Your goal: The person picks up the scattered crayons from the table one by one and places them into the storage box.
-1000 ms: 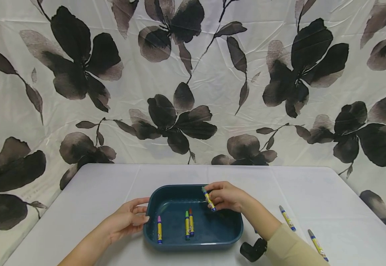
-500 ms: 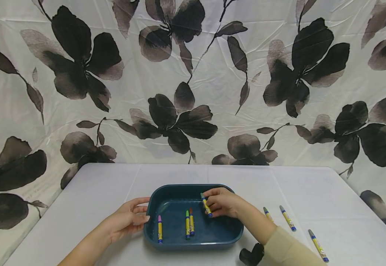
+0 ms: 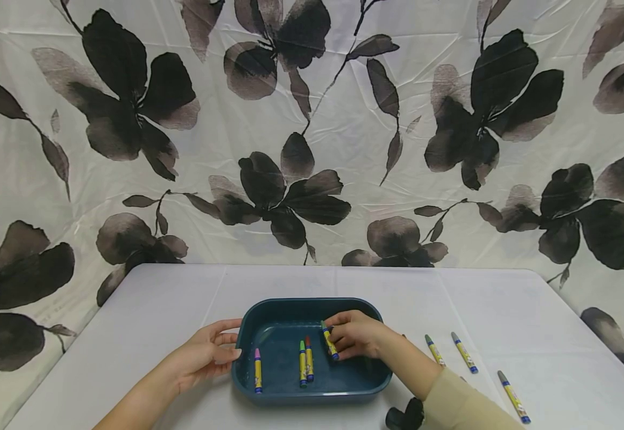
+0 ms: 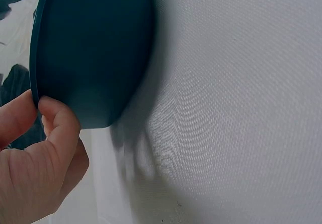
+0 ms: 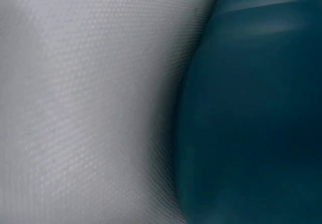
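Crayon (image 3: 329, 340) sat over the tray (image 3: 285, 358) floor at 2 o'clock (clock on tray centre, 12 away from the person). Right hand (image 3: 357, 335) had it pinched, tip toward 11; couldn't tell if it touched bottom. Looked light and stiff, probably waxy and snappable; mid-barrel on the wrapper seemed the safest hold. Nearest clutter: red-tipped crayon (image 3: 309, 361) and green-tipped crayon (image 3: 303, 364), side by side near 7. Pink-tipped crayon (image 3: 258, 371) lay between 8 and 9. Left hand (image 3: 204, 353) pinched the rim at 9. Forearm crossed the wall near 3, so wrist clearance mattered. Black object (image 3: 404, 417), unidentified, at 4; loose crayons (image 3: 464, 353) around 3 on the white table (image 3: 183, 298). Floral backdrop (image 3: 376, 179) behind at 12.
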Action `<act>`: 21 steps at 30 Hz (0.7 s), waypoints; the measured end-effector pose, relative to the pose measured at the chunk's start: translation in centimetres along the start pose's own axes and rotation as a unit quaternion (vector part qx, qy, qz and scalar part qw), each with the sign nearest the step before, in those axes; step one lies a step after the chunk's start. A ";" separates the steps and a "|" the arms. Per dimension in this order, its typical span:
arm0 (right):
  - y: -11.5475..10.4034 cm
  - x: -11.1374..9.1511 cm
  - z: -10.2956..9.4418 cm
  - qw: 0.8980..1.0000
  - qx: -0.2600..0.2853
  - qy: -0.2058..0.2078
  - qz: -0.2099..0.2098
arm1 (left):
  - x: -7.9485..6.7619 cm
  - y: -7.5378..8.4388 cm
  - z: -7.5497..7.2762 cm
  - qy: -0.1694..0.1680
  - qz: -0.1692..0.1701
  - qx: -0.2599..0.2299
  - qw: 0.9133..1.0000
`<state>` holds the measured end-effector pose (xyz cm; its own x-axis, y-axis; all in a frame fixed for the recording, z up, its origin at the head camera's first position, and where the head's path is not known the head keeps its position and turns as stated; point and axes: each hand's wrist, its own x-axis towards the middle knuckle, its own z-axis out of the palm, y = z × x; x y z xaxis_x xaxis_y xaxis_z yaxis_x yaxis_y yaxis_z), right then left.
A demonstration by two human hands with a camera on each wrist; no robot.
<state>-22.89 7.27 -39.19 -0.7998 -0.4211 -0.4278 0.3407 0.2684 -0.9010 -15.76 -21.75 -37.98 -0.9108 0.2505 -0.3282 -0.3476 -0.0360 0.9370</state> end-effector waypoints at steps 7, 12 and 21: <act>0.0 0.0 -0.1 1.000 0.003 -0.025 -0.001 | 0.0 0.0 0.0 0.001 0.000 0.001 1.000; -0.1 -0.1 -0.2 0.999 0.000 -0.035 -0.007 | 0.0 0.0 0.1 0.004 0.000 0.002 1.000; -0.5 -0.4 -0.7 0.998 0.004 -0.051 -0.026 | 0.0 -0.1 0.0 0.001 0.000 0.000 1.000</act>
<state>-23.04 7.89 -38.52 -0.7622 -0.5200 -0.3857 0.3050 0.2370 -0.9224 -15.72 -21.78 -38.06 -0.9113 0.2489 -0.3279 -0.3473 -0.0369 0.9370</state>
